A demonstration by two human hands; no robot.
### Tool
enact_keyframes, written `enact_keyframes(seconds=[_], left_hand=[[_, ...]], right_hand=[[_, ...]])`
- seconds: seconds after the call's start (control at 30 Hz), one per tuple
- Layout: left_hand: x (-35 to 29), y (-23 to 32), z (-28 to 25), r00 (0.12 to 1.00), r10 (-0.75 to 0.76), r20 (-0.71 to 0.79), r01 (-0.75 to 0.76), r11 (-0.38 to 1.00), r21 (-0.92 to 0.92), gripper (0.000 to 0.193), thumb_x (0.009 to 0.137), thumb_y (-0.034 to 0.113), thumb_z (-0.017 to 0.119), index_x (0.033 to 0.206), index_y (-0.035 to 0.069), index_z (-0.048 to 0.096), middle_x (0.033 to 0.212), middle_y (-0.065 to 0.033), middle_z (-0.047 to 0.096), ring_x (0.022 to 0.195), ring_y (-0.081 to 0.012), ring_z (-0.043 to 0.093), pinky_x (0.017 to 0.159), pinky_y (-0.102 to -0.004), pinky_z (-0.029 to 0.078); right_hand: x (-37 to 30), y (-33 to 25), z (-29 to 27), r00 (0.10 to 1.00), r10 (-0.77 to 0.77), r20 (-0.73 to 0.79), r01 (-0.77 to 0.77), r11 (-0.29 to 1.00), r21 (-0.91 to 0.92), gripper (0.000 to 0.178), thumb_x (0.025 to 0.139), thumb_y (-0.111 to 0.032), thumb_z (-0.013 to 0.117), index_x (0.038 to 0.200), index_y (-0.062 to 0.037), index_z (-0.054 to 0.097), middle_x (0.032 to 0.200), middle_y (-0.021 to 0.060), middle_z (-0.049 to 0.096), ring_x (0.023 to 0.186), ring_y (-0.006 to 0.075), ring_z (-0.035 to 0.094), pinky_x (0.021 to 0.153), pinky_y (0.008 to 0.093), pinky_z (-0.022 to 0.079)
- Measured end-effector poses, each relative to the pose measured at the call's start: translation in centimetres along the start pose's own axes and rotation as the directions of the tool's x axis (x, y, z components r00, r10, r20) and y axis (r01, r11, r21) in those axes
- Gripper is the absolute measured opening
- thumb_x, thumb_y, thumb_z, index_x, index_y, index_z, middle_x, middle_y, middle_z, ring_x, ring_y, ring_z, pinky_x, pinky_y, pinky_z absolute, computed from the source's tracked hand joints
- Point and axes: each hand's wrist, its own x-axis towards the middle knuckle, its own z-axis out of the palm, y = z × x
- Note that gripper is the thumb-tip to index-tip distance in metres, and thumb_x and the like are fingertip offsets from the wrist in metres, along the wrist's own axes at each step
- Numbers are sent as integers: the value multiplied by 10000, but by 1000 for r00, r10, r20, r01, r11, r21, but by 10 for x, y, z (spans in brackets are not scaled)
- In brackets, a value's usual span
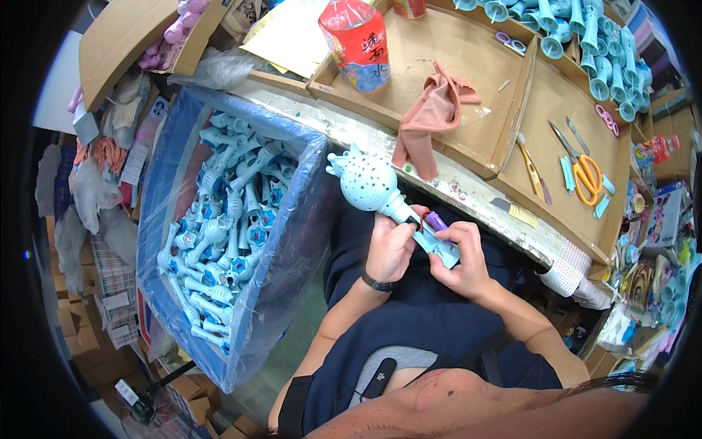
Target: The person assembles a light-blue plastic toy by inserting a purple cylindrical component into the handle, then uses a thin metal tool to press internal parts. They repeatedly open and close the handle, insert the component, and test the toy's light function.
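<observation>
A light blue toy wand (368, 183) with a round head full of star-shaped holes points up and left at the bench edge. My left hand (390, 252) is closed round its stem, just below the head. My right hand (464, 257) pinches the light blue handle piece (447, 250) at the wand's lower end. Against the fingers of that hand lies a small purple cylinder (436, 221), with a short red wire beside it. Fingers cover the spot where stem and handle piece meet, so I cannot tell whether they are joined.
Left of me stands a blue, plastic-lined bin (303, 139) of light blue toy parts. Cardboard trays on the bench hold a red-labelled bottle (356, 47), a pink cloth (431, 121), orange-handled scissors (585, 179) and a brush (530, 164). More blue parts (599, 73) are piled far right.
</observation>
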Motion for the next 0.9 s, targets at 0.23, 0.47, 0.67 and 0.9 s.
enact_keyframes(seconds=[0.23,0.47,0.67,0.9], left_hand=[[1,1,2,999,30,-16,-29,997,75,506,809,-94,385,1282,62,293,1206,-201,511,1111,-318,541,959,-439,432],[0,-3,4,998,63,-14,-61,993,104,490,843,-96,364,1292,80,277,1222,-197,499,1142,-341,531,973,-447,434],[1,-6,2,997,79,-20,-76,991,115,482,859,-94,368,1295,89,273,1211,-187,503,1135,-327,537,967,-434,439],[0,-6,2,998,54,9,-55,987,153,481,863,-85,374,1299,86,269,1202,-181,508,1135,-322,535,964,-430,441]], right_hand=[[0,2,1,999,35,-10,-35,999,27,430,672,-57,733,1066,-65,560,993,140,510,902,298,535,742,350,472],[5,6,-4,964,-264,31,265,944,-198,372,692,-39,723,1051,-47,623,925,94,582,870,279,593,744,358,485],[7,2,-1,956,-295,-8,285,931,-226,350,657,14,706,999,-26,640,880,92,590,796,261,605,697,339,503],[10,-1,-3,946,-324,21,317,905,-282,379,629,36,697,1000,-19,642,858,86,585,766,258,602,666,328,510]])
